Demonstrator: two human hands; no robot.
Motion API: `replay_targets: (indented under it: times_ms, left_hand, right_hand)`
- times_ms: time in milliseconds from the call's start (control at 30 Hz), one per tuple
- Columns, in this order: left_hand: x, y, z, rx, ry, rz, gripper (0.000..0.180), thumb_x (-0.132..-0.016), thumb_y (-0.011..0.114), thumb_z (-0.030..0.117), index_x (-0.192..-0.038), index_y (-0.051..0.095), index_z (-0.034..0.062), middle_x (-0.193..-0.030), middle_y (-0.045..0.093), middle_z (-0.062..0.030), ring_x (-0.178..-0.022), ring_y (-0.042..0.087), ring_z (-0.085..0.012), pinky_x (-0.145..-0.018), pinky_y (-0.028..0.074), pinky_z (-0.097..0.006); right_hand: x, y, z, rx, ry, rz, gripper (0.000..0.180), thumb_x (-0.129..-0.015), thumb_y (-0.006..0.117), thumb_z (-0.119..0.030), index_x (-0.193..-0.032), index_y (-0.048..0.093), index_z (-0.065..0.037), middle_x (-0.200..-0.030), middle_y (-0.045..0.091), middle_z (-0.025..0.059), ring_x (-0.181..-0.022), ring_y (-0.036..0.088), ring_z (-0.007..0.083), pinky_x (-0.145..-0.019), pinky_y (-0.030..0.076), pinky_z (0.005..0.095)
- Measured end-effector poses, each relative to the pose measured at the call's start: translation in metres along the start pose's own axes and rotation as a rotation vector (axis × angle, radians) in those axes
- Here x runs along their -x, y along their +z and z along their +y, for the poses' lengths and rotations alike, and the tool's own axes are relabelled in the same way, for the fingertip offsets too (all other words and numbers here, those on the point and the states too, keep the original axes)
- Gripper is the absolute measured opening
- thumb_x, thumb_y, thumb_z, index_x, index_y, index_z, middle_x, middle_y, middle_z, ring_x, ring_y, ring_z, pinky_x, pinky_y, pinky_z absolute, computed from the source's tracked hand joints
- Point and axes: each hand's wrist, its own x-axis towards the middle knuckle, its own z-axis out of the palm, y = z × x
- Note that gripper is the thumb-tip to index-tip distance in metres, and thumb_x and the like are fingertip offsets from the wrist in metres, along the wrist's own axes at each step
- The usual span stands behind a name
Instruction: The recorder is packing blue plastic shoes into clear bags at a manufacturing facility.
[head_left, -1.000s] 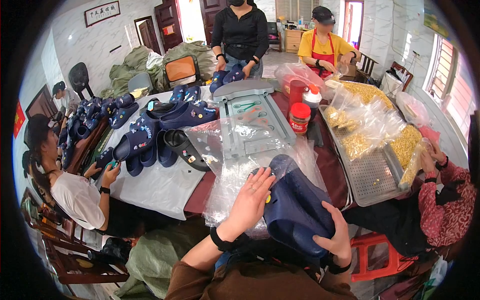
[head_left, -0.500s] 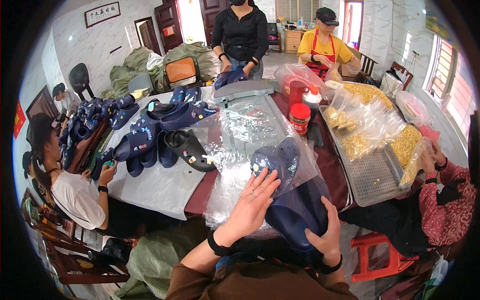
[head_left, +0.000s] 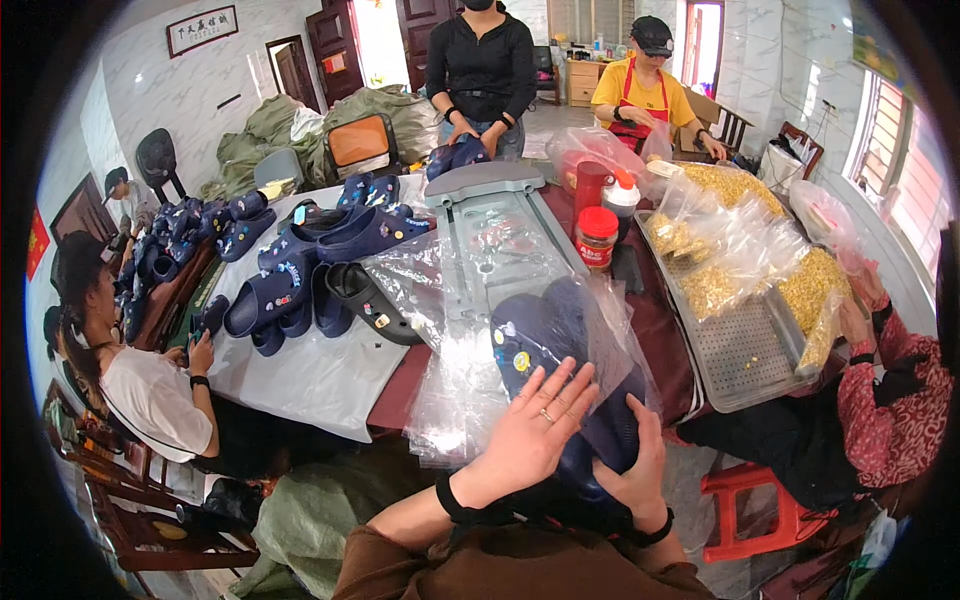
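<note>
A pair of navy clogs [head_left: 529, 325] with small coloured charms lies in front of me, toes pointing away, partly inside a clear plastic bag [head_left: 452, 395]. My left hand [head_left: 530, 430] rests on top of them with its fingers stretched out flat over the plastic. Around the right side of the heel end, my right hand [head_left: 637, 462] grips the clogs, thumb on the near side and fingers along the outer edge. The bag spreads to the left over the table, and its opening cannot be made out.
A grey plastic frame [head_left: 487, 180] lies ahead under clear bags. Several charm-covered clogs [head_left: 285, 285] stand left. To the right are a red-lidded jar [head_left: 597, 238] and a metal tray [head_left: 745, 365] with yellow bagged pieces. Co-workers surround the table; a red stool [head_left: 757, 510] stands low right.
The clogs have shifted slightly left and sit more upright under the plastic. My left hand has slid right and nearer me across them. My right hand moved slightly toward me, still gripping.
</note>
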Motion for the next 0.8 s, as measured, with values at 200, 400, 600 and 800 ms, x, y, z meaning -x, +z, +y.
replay_targets:
  times_ms: [200, 400, 600, 800]
  left_hand:
    - [0.012, 0.004, 0.004, -0.015, 0.039, -0.088, 0.062, -0.089, 0.065, 0.01, -0.148, 0.05, 0.0024, -0.162, 0.039, -0.0142, -0.152, 0.034, -0.0341, -0.122, 0.025, -0.052]
    - [0.047, 0.013, -0.027, -0.123, -0.069, 0.556, 0.092, -0.077, 0.087, 0.028, -0.153, 0.04, 0.0058, -0.157, 0.038, -0.0259, -0.148, 0.036, -0.0371, -0.123, 0.023, -0.049]
    - [0.049, 0.029, -0.068, 1.098, -0.669, 0.554, 0.116, -0.084, 0.079, 0.012, -0.165, -0.005, 0.0102, -0.167, 0.019, -0.0164, -0.152, 0.023, -0.0284, -0.124, 0.021, -0.042]
    - [0.059, 0.055, -0.071, 1.78, -0.748, 0.38, 0.103, -0.1, 0.068, 0.03, -0.164, -0.013, 0.0183, -0.167, 0.017, -0.0133, -0.151, 0.026, -0.0253, -0.123, 0.028, -0.043]
  right_hand:
    - [0.002, 0.006, 0.008, -0.061, 0.031, 0.046, 0.088, -0.06, 0.078, -0.016, -0.143, 0.049, -0.001, -0.119, 0.058, 0.0183, -0.112, 0.06, 0.0358, -0.099, 0.048, 0.0425]
    - [0.009, 0.015, 0.028, -0.476, 0.196, 0.021, 0.089, -0.065, 0.074, -0.012, -0.147, 0.044, 0.003, -0.137, 0.054, 0.0167, -0.129, 0.053, 0.0278, -0.114, 0.037, 0.0383]
    - [0.012, 0.019, 0.018, -0.544, 0.19, -0.026, 0.091, -0.068, 0.076, -0.012, -0.149, 0.04, 0.006, -0.145, 0.049, 0.0162, -0.137, 0.045, 0.0266, -0.119, 0.03, 0.0376]
    - [0.015, 0.029, 0.018, -0.41, 0.152, -0.018, 0.092, -0.066, 0.081, -0.015, -0.148, 0.042, 0.005, -0.141, 0.053, 0.0192, -0.132, 0.051, 0.0303, -0.114, 0.036, 0.0398]
